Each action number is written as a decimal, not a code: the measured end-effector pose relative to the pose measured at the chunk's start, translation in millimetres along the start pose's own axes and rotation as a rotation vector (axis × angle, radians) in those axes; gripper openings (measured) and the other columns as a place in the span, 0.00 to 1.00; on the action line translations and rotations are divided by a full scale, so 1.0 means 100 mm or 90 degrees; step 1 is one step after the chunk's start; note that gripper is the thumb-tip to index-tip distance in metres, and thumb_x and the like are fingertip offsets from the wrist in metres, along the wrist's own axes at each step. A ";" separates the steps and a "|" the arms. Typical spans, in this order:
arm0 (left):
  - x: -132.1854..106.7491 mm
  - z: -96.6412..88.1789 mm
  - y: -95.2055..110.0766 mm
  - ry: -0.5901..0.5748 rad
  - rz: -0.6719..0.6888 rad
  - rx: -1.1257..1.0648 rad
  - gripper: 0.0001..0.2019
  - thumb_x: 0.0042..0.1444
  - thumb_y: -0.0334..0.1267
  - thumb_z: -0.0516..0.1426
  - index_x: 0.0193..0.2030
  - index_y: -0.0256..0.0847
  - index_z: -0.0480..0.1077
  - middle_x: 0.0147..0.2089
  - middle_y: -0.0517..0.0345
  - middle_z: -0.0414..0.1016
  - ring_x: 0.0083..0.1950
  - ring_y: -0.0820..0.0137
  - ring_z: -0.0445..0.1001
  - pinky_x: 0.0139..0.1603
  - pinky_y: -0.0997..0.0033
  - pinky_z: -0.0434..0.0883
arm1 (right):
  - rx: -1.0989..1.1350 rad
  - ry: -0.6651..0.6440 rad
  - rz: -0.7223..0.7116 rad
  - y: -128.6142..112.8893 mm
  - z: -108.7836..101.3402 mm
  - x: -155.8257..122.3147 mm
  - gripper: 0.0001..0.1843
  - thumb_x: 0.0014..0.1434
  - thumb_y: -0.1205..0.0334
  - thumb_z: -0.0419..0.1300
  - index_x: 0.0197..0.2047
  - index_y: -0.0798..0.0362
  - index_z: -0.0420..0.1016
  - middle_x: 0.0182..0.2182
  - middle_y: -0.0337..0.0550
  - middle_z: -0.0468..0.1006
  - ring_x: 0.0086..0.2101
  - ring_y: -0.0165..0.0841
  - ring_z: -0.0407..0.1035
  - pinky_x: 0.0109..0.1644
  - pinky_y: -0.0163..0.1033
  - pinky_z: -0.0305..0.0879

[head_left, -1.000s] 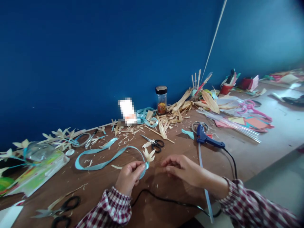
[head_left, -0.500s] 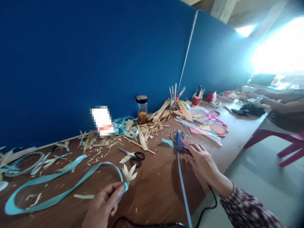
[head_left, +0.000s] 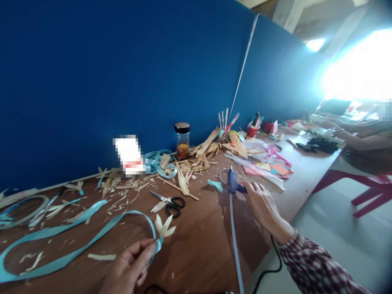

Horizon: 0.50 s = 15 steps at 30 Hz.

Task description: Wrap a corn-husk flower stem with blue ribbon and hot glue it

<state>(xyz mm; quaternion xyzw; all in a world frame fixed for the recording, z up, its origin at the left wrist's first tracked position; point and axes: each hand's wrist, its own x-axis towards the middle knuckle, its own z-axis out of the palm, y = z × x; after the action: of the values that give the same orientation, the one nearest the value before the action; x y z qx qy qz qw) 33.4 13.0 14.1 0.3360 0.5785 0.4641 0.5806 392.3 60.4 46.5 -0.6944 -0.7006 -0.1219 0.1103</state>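
When handling the pale flower (head_left: 164, 226), treat as probably light and brittle in the petals; hold low, at the ribbon-wrapped base, where pinched between thumb and finger of the left hand (head_left: 130, 263). Expect softness, perhaps slip, from the blue ribbon (head_left: 93, 209) looping leftward. To the right, find the likely rigid glue gun (head_left: 232, 179), best taken by the handle, under partly curled fingers of the right hand (head_left: 265, 208); cannot tell how firmly gripped.

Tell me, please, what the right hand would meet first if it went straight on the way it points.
The blue glue gun, probably: the right hand overlaps its handle in view, though exact depth is unclear.
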 end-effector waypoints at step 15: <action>0.06 -0.04 0.11 -0.040 -0.083 -0.109 0.21 0.34 0.47 0.69 0.30 0.34 0.70 0.16 0.71 0.56 0.16 0.85 0.47 0.15 0.86 0.43 | 0.799 -0.023 0.107 -0.27 -0.09 -0.06 0.21 0.58 0.50 0.57 0.53 0.48 0.62 0.42 0.50 0.75 0.41 0.41 0.72 0.45 0.48 0.69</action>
<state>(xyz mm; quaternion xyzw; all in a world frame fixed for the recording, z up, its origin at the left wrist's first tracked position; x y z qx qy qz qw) 27.3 21.5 21.6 0.2610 0.5388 0.4623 0.6541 365.1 51.8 52.2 -0.5524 -0.5835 0.3329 0.4935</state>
